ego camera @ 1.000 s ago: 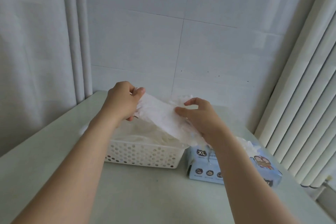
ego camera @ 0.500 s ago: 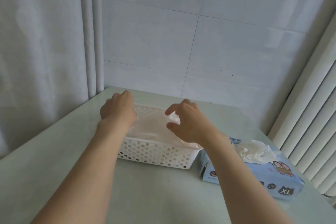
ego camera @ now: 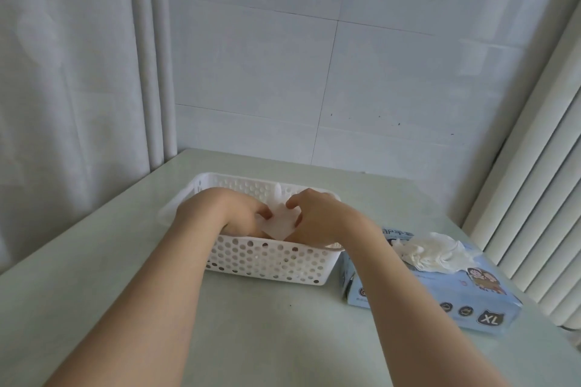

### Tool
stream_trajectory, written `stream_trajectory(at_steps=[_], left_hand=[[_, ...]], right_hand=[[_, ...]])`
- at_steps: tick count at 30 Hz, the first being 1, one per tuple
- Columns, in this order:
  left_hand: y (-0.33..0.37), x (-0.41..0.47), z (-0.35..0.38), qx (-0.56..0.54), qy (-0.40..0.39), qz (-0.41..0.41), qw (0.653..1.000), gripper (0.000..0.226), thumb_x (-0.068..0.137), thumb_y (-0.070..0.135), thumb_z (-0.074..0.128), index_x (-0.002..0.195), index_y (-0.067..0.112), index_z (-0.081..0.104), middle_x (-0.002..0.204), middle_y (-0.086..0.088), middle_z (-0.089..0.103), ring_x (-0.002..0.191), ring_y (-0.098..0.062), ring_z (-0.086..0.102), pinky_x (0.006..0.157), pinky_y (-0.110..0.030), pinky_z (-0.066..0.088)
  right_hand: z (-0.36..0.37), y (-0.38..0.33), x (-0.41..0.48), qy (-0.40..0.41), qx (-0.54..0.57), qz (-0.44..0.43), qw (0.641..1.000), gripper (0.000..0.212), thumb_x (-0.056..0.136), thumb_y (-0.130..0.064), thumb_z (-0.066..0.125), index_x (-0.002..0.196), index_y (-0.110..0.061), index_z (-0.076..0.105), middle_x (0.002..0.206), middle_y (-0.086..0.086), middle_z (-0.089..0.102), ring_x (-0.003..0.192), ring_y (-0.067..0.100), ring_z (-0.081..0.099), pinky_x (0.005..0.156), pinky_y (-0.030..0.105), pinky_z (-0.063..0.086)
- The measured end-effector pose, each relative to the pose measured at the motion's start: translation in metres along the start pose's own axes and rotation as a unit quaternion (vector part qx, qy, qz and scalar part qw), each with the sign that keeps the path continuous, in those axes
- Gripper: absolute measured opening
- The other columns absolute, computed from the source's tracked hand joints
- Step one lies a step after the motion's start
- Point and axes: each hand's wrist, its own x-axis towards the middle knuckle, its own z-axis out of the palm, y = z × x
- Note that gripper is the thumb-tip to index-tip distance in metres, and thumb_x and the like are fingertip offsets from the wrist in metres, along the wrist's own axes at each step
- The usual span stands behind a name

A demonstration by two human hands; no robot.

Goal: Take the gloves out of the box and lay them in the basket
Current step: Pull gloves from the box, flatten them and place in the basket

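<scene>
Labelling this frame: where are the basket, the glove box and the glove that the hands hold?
basket [ego camera: 267,264]: head view, perforated front wall.
glove box [ego camera: 440,289]: head view, blue top face.
glove [ego camera: 278,224]: head view, flat white middle.

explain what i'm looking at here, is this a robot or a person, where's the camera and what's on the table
No machine here: these are a person's two bare arms. The picture comes from a wide-angle camera worn on their head, looking forward and down, so the arms reach in from the bottom edge. On the pale green table stands a white basket with round holes. To its right lies a blue box marked XL, with bunched white gloves poking out of its top. Both hands are down inside the basket. The left hand and the right hand each seem to pinch an edge of one white glove that lies between them.
</scene>
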Motion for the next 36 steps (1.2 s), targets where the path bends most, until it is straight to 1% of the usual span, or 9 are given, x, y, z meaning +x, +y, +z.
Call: stream_trajectory(at_steps=[6, 12, 16, 20, 23, 27, 30, 32, 36], left_hand=[[0.005, -0.001, 0.0, -0.015, -0.002, 0.0, 1.0, 0.081, 0.093, 0.037, 0.075, 0.162, 0.035, 0.033, 0.163, 0.005, 0.042, 0.141, -0.019, 0.049, 0.103, -0.028, 0.044], [0.011, -0.001, 0.002, -0.026, 0.083, -0.016, 0.996, 0.061, 0.086, 0.034, 0.082, 0.143, 0.028, 0.061, 0.137, 0.005, 0.063, 0.114, -0.02, 0.062, 0.096, -0.031, 0.05], [0.021, -0.013, -0.012, -0.047, 0.158, -0.003, 0.986, 0.041, 0.083, 0.041, 0.085, 0.117, 0.019, 0.075, 0.115, 0.003, 0.071, 0.101, -0.019, 0.067, 0.089, -0.033, 0.054], [0.043, -0.021, -0.015, -0.073, 0.254, 0.058, 0.963, 0.015, 0.093, 0.036, 0.072, 0.1, 0.023, 0.073, 0.098, 0.006, 0.067, 0.09, -0.014, 0.064, 0.076, -0.032, 0.052], [0.077, -0.024, -0.003, -0.113, 0.305, 0.166, 0.931, 0.006, 0.1, 0.031, 0.063, 0.104, 0.029, 0.067, 0.098, 0.01, 0.065, 0.087, -0.005, 0.06, 0.073, -0.026, 0.046], [0.127, -0.017, 0.033, -0.11, 0.33, 0.28, 0.895, 0.025, 0.106, 0.017, 0.053, 0.127, 0.022, 0.065, 0.122, 0.007, 0.065, 0.11, -0.007, 0.061, 0.096, -0.024, 0.049], [0.154, -0.013, 0.062, -0.077, 0.351, 0.291, 0.887, 0.03, 0.107, 0.022, 0.052, 0.136, 0.017, 0.059, 0.132, 0.0, 0.059, 0.118, -0.018, 0.058, 0.099, -0.031, 0.049], [0.163, -0.011, 0.08, -0.04, 0.361, 0.288, 0.886, 0.031, 0.108, 0.029, 0.051, 0.134, 0.014, 0.057, 0.129, -0.003, 0.058, 0.111, -0.021, 0.061, 0.091, -0.032, 0.051], [0.167, -0.003, 0.1, 0.002, 0.357, 0.283, 0.89, 0.038, 0.107, 0.029, 0.046, 0.14, 0.012, 0.046, 0.13, -0.005, 0.053, 0.108, -0.022, 0.06, 0.087, -0.031, 0.051]], right_hand=[[0.01, 0.0, 0.007, 0.037, -0.014, 0.028, 0.999, 0.041, 0.092, -0.015, 0.072, 0.132, -0.012, 0.068, 0.129, 0.01, 0.066, 0.122, 0.028, 0.064, 0.1, 0.043, 0.059], [-0.009, 0.008, -0.012, 0.051, 0.038, -0.053, 0.997, 0.062, 0.084, -0.038, 0.086, 0.141, -0.033, 0.063, 0.119, -0.007, 0.071, 0.111, 0.014, 0.067, 0.098, 0.039, 0.057], [-0.026, 0.024, -0.036, 0.188, 0.138, -0.076, 0.969, 0.025, 0.099, -0.022, 0.066, 0.122, -0.028, 0.075, 0.1, -0.007, 0.075, 0.078, 0.008, 0.071, 0.068, 0.019, 0.055], [-0.039, 0.05, -0.062, 0.235, 0.161, -0.027, 0.958, 0.029, 0.1, -0.007, 0.054, 0.105, -0.023, 0.077, 0.093, -0.001, 0.078, 0.061, 0.014, 0.069, 0.047, 0.016, 0.05], [-0.049, 0.077, -0.078, 0.23, 0.127, 0.042, 0.964, 0.033, 0.096, -0.004, 0.052, 0.105, -0.023, 0.076, 0.086, -0.001, 0.075, 0.074, 0.021, 0.071, 0.049, 0.017, 0.049], [-0.063, 0.111, -0.098, 0.233, 0.074, 0.123, 0.962, 0.045, 0.089, 0.004, 0.045, 0.107, -0.02, 0.079, 0.099, 0.005, 0.07, 0.075, 0.016, 0.061, 0.055, 0.022, 0.046], [-0.073, 0.13, -0.11, 0.202, 0.058, 0.166, 0.963, 0.048, 0.09, 0.005, 0.044, 0.11, -0.021, 0.08, 0.108, 0.003, 0.069, 0.07, 0.013, 0.059, 0.05, 0.019, 0.04], [-0.074, 0.136, -0.112, 0.129, 0.017, 0.169, 0.977, 0.056, 0.087, 0.005, 0.045, 0.115, -0.03, 0.078, 0.116, -0.002, 0.067, 0.086, 0.016, 0.067, 0.06, 0.023, 0.049], [-0.071, 0.139, -0.109, 0.078, -0.031, 0.149, 0.985, 0.05, 0.085, 0.001, 0.063, 0.114, -0.037, 0.077, 0.1, -0.01, 0.066, 0.091, 0.016, 0.067, 0.063, 0.025, 0.049]])
